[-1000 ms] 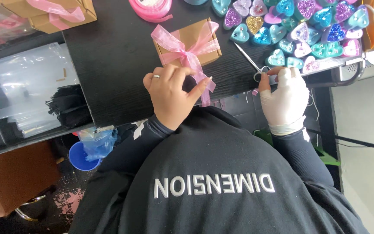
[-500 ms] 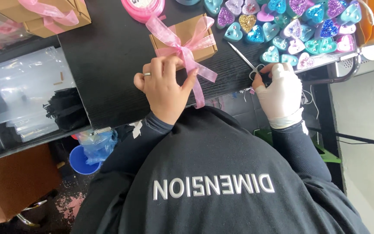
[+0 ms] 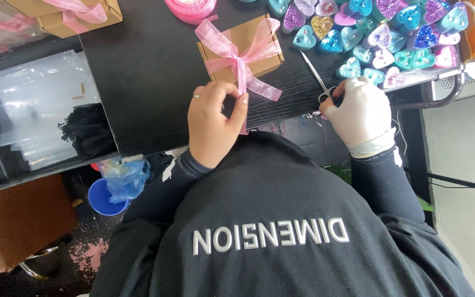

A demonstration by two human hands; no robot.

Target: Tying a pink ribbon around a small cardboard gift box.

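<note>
A person in a dark sweatshirt is leaning over a black tabletop [image 3: 155, 71], the left hand [image 3: 213, 122] pinching the loose tail of a pink ribbon [image 3: 241, 58] tied in a bow around a small brown box [image 3: 259, 41] lying just beyond the fingers. The gloved right hand [image 3: 360, 110] is grasping the handles of a pair of scissors [image 3: 315, 80], the blades pointing toward the box. Glittery heart-shaped trinkets [image 3: 380, 33] are crowding the tabletop's far right corner, near the scissors

free: bare black table [image 3: 149, 82] left of gift box [image 3: 248, 41] | blocked: heart ornaments [image 3: 380, 38] right
</note>
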